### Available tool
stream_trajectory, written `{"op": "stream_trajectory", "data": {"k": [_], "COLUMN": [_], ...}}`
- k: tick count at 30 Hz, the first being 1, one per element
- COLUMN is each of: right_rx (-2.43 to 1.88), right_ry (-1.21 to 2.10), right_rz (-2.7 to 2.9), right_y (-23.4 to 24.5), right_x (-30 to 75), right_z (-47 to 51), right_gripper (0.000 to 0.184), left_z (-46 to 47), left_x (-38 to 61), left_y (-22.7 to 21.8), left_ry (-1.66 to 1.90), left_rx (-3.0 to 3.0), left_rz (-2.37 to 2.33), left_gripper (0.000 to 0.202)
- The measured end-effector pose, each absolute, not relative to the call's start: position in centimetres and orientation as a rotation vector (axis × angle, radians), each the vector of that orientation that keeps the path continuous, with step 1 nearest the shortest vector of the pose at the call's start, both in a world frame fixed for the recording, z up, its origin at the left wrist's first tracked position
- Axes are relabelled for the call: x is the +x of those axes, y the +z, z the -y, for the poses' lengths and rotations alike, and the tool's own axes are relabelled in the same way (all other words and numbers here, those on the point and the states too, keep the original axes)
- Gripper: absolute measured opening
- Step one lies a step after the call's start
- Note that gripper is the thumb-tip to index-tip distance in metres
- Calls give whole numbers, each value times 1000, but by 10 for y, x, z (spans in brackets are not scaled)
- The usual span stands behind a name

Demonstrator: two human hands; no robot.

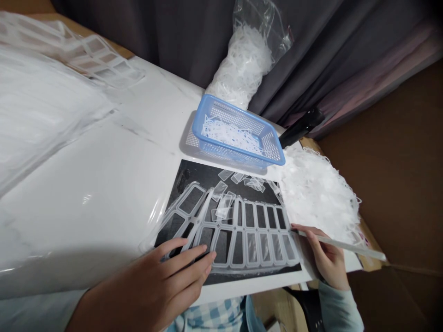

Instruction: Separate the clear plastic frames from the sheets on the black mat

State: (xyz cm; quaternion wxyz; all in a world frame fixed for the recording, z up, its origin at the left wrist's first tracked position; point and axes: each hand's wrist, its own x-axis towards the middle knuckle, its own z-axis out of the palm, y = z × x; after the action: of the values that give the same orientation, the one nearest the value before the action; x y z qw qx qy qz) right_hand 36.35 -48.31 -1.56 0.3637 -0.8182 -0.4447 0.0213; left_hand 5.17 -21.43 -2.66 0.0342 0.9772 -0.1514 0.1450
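Note:
A translucent plastic sheet with rows of rectangular windows [265, 229] lies on a black mat [188, 174] in front of me. My left hand [173, 269] rests on the sheet's left part, fingers spread and stretched out. At the sheet's right end, my right hand [323, 253] is closed with its thumb and fingers on a long, thin translucent strip [356, 249], which sticks out to the right. Several loose clear rectangular pieces [224, 207] lie on the sheet's upper left part, and more lie on the mat behind it.
A blue mesh basket [238, 159] holding thin white frames stands behind the mat. Behind it leans a clear bag of white loops [244, 60]. White scraps [318, 189] are heaped at right, near a black cylindrical object [301, 127]. Stacked plastic sheets [44, 106] lie at left.

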Motion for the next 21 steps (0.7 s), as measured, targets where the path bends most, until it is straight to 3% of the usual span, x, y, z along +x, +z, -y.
{"op": "stream_trajectory", "data": {"k": [7,13,21], "right_rx": [-2111,-2080,-2094], "right_ry": [-29,-524,101], "right_rz": [1165,894,893], "right_y": [-21,-24,-17], "right_x": [364,371,351], "right_z": [485,491,496], "right_gripper": [21,23,32], "left_z": [214,213,212], "left_x": [51,50,52], "left_y": [-27,-27,-26], "left_ry": [451,437,389], "left_rx": [3011,3018,3003], "left_rz": [454,487,473], "left_gripper": [39,41,41]}}
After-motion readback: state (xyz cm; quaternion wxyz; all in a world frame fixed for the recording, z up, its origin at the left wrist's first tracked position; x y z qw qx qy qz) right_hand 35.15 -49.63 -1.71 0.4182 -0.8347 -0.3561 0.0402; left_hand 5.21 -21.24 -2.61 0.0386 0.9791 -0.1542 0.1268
